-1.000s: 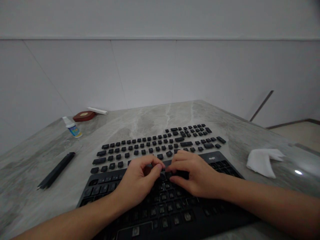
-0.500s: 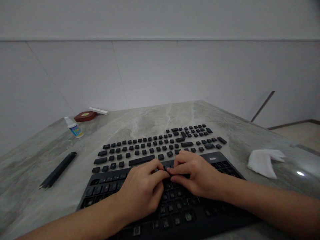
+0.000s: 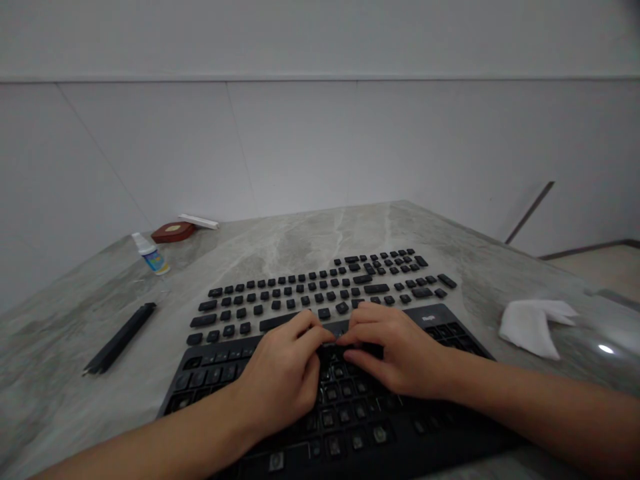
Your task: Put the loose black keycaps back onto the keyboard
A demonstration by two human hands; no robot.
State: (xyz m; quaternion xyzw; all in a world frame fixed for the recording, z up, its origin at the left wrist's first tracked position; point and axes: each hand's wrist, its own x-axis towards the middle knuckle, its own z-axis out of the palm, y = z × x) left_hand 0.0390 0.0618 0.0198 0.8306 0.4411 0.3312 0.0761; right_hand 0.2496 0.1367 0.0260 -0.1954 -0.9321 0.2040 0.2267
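A black keyboard [image 3: 345, 400] lies in front of me, many of its key sockets bare, while several keys remain at its upper left. Across its top row, my left hand [image 3: 285, 367] reaches in with fingers curled and fingertips pressed at the upper middle. From the other side, my right hand [image 3: 393, 343] meets it there, index finger and thumb bent towards the same spot. Whatever the fingertips grip is hidden. Just beyond the keyboard, loose black keycaps [image 3: 301, 289] are laid out in rows, with the long space bar [image 3: 275, 323] nearest my left hand.
On the left lies a dark, narrow stick-like item [image 3: 120, 339]. Farther back are a small spray bottle [image 3: 154, 260], a reddish-brown case [image 3: 173, 232] and a white bar [image 3: 200, 221] by the wall. A crumpled white cloth [image 3: 530, 327] rests at the right.
My fingertips have shifted slightly at the top row; my left index finger has moved a little up and left. The whole view has drifted a little. Keycaps and other items keep their places.
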